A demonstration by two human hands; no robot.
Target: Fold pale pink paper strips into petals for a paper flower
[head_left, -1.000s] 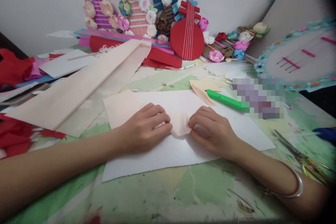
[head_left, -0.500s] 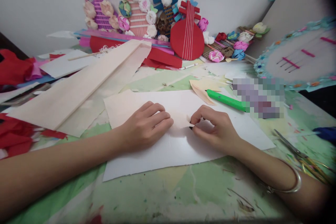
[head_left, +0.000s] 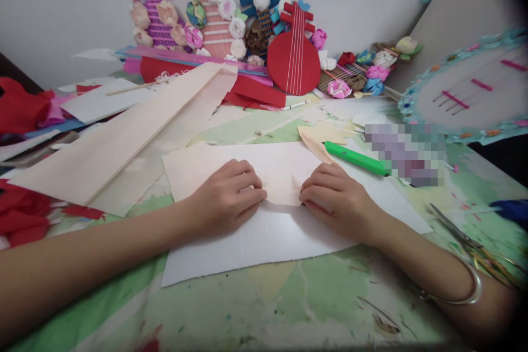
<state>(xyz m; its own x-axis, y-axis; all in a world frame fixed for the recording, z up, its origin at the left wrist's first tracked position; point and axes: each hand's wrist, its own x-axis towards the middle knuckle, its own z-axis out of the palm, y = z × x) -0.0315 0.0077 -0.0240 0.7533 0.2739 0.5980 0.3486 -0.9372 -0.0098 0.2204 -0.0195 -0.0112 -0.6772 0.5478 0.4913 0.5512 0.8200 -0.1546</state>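
A small pale peach piece of paper (head_left: 280, 190) lies on a white sheet (head_left: 264, 242) on the paint-stained green table. My left hand (head_left: 226, 201) rests on its left side, fingers curled and pressing down on it. My right hand (head_left: 336, 201) presses on its right edge with the fingers curled and held together. A silver bangle (head_left: 462, 289) sits on my right wrist.
A green pen (head_left: 355, 158) and peach paper scraps (head_left: 317, 140) lie behind my right hand. Scissors (head_left: 470, 242) lie at the right. Long cream paper strips (head_left: 124, 137) and red scraps (head_left: 20, 214) lie at the left. Paper instrument models and flowers (head_left: 264, 33) line the wall.
My right hand pinched and lifted the paper's right edge, then laid it flat again and pressed down. The fold edge now sits a little further from me. My left hand stayed almost still.
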